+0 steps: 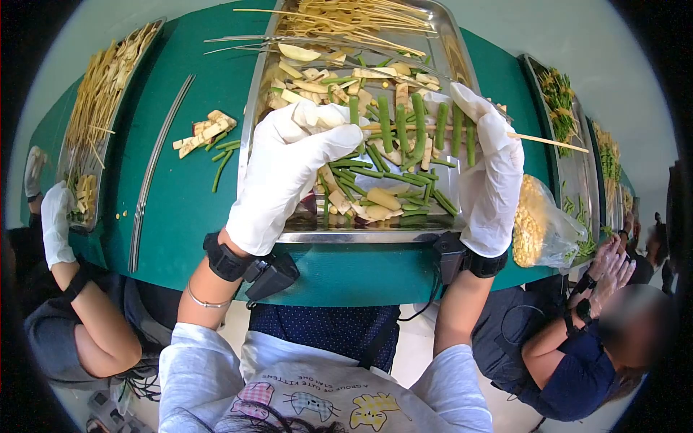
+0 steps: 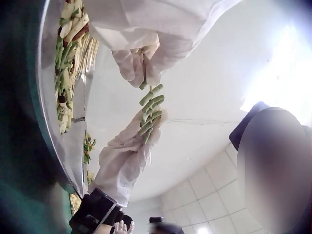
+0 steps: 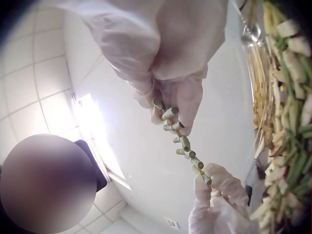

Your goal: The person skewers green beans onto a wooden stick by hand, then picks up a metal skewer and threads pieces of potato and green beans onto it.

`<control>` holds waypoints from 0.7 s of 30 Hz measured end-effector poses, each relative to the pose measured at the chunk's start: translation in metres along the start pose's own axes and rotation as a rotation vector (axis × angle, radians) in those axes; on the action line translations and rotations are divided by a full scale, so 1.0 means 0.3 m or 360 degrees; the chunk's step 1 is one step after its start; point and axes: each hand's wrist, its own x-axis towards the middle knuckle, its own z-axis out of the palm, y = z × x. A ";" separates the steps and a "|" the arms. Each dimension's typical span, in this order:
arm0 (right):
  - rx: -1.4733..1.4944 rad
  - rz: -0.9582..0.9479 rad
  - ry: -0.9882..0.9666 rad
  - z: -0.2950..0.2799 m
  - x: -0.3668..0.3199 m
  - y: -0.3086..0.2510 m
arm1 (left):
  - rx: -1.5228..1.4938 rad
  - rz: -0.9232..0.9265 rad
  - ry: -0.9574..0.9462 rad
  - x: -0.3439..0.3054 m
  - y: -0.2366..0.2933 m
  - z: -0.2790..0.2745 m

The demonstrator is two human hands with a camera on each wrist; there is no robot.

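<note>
The skewer (image 1: 548,141), threaded with green bean pieces (image 1: 419,126), hangs above the tray (image 1: 339,236) near its front edge. One end is hidden inside my left hand (image 1: 285,169), which pinches it. My right hand (image 1: 491,173) curls round the beans, covering the stick's middle. The bare tip juts out past it.

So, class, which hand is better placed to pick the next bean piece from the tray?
Probably the left hand: it only pinches one end of the skewer, while the right hand grips the threaded beans, steadying them above the tray.
</note>
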 end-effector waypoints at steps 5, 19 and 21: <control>0.0027 -0.0011 0.0256 0.020 0.004 0.022 | 0.0281 0.0140 0.0098 -0.012 0.001 0.005; -0.0058 -0.0091 0.0017 0.003 -0.017 0.000 | -0.0058 -0.0084 -0.0066 -0.001 0.007 0.007; -0.0063 -0.0029 0.0082 0.003 -0.014 0.000 | -0.0004 -0.0011 -0.0006 -0.009 0.013 0.018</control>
